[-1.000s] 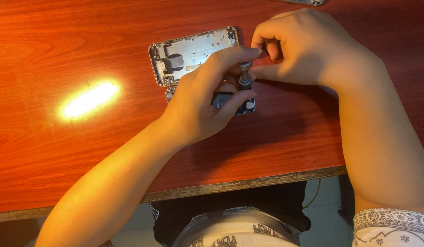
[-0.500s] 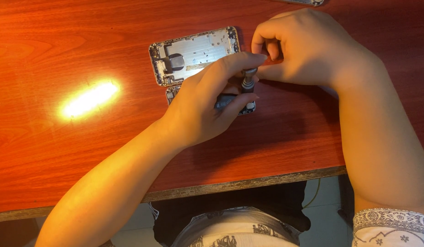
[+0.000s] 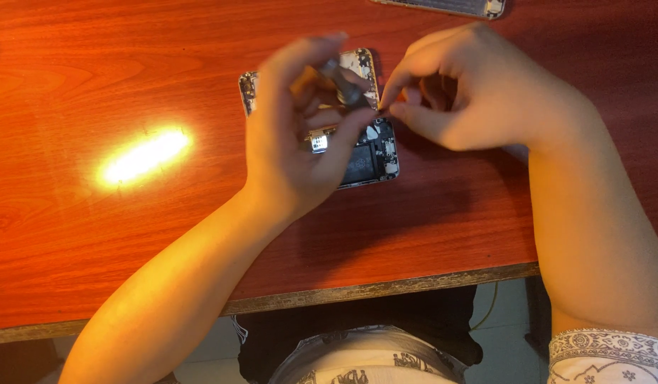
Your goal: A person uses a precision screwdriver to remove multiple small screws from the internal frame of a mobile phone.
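Observation:
An opened phone lies on the red-brown wooden table, its dark inner parts and metal frame showing. My left hand hovers blurred over the phone's left half and covers much of it. Its fingers are curled around a small grey screwdriver that tilts down to the right. My right hand is just right of the phone. Its thumb and forefinger are pinched together at the phone's upper right edge, close to the screwdriver's tip. Whether anything sits in that pinch is too small to tell.
Another flat device lies at the table's far edge, cut off by the frame. A bright patch of reflected light shows on the wood to the left. The table's front edge runs just above my lap.
My left hand has lifted off the phone and turned palm-up, tilting the screwdriver that stood upright before. The right hand stays pinched in about the same place.

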